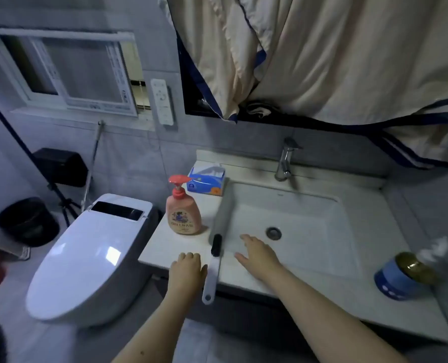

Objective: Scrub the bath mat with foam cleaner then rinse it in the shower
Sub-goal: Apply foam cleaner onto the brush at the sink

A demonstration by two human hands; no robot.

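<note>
A rolled grey bath mat [222, 213] lies along the left rim of the sink. A brush [212, 268] with black bristles and a white handle lies on the counter, its handle over the front edge. A pink pump bottle [183, 210] stands left of the mat. My left hand [187, 268] rests on the counter just left of the brush handle, fingers relaxed. My right hand [256, 254] hovers with spread fingers over the basin's front left corner, right of the brush. Neither hand holds anything.
The white sink [296, 213] has a chrome tap [285, 161] behind it. A blue tissue box [205, 180] sits at the back left, a blue jar with a gold lid [403, 276] at the right. A closed toilet [86, 258] stands left. A cloth [322, 53] covers the mirror.
</note>
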